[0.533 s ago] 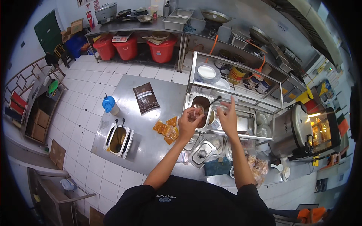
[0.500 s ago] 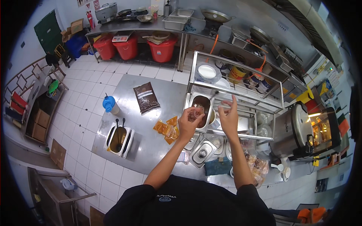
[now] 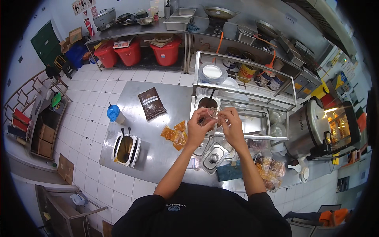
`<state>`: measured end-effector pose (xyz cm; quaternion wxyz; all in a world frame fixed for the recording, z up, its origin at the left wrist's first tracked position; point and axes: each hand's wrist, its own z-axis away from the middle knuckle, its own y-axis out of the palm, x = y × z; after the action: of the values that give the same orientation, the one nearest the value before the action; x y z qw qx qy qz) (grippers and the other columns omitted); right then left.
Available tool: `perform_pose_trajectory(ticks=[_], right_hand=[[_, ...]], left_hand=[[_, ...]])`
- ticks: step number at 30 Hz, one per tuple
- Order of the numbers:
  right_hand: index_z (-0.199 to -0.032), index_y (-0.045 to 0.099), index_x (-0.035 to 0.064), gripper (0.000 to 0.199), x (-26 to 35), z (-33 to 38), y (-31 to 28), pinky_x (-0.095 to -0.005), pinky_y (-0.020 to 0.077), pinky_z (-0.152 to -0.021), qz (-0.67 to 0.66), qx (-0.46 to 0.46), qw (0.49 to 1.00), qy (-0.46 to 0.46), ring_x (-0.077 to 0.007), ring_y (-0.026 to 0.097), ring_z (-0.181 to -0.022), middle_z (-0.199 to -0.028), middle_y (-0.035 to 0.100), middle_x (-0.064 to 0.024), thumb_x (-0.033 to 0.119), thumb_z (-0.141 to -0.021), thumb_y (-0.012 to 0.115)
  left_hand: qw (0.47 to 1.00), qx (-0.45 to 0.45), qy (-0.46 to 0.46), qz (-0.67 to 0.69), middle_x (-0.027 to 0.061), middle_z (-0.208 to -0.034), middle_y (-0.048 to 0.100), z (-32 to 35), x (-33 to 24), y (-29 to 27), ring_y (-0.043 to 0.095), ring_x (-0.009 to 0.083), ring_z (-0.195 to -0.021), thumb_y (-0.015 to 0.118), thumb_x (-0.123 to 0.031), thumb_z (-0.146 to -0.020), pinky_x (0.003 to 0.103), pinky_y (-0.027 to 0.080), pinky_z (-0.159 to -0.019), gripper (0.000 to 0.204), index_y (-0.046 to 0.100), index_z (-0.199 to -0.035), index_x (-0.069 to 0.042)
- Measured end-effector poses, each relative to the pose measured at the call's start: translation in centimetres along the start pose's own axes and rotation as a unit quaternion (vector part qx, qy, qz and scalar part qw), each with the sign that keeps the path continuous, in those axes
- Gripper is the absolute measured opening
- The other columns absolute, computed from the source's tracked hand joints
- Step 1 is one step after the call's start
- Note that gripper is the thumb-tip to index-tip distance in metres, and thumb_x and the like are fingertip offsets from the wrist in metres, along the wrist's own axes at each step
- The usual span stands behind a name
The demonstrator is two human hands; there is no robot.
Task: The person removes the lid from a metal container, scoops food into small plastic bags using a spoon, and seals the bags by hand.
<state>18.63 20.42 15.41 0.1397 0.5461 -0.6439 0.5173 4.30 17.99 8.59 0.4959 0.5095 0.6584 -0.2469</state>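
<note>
Over a deep steel pan of dark brown contents [image 3: 202, 103], my left hand [image 3: 194, 129] pinches a small clear plastic cup [image 3: 211, 115]. The fingertips of my right hand [image 3: 233, 128] close on the cup's right side, so both hands grip it. My fingers cover part of the cup, and I cannot make out what is in it. A dark handle [image 3: 212, 93] sticks up from the pan just beyond the cup. Below my hands, between the forearms, lies a small steel pan with a knobbed lid [image 3: 214, 158].
The steel table [image 3: 132, 93] bears a dark brown pouch [image 3: 152, 104], amber packets [image 3: 175, 135], a blue-lidded bottle [image 3: 115, 114] and pans with black handles [image 3: 125, 149] leftward. A metal rack [image 3: 244, 91] rises beyond my hands. Rightward stand a large cooker [image 3: 309, 128] and wrapped packets [image 3: 270, 173].
My right hand has come left and down from its raised, spread pose and now grips the cup alongside my left hand. The cup has shifted slightly right.
</note>
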Motion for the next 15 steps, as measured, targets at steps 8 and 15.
perform_pose_trajectory(ticks=[8, 15], right_hand=[[-0.104, 0.063, 0.0014, 0.011, -2.1, 1.1, 0.4, -0.0262, 0.0470, -0.068, -0.172, -0.117, 0.977, 0.046, -0.0136, 0.058, -0.080, -0.095, 0.063, -0.0060, 0.005, -0.094, 0.063], [-0.105, 0.065, 0.0038, 0.016, -3.3, 2.5, 1.2, -0.0184, 0.0412, -0.064, -0.328, -0.118, 0.921, 0.174, -0.0028, 0.052, -0.075, -0.087, 0.062, 0.0037, 0.016, -0.095, 0.067]], left_hand=[[0.955, 0.078, -0.218, 0.185, 0.0058, -0.100, 0.070, -0.3, -1.8, -0.1, 0.068, 0.0105, -0.086, 0.071, -0.008, -0.091, 0.023, 0.055, -0.069, 0.021, 0.062, -0.109, -0.002], [0.952, 0.047, -0.235, 0.190, 0.0047, -0.098, 0.070, 0.1, -2.2, 1.0, 0.069, 0.0100, -0.083, 0.071, -0.013, -0.092, 0.021, 0.054, -0.065, 0.018, 0.063, -0.105, -0.004]])
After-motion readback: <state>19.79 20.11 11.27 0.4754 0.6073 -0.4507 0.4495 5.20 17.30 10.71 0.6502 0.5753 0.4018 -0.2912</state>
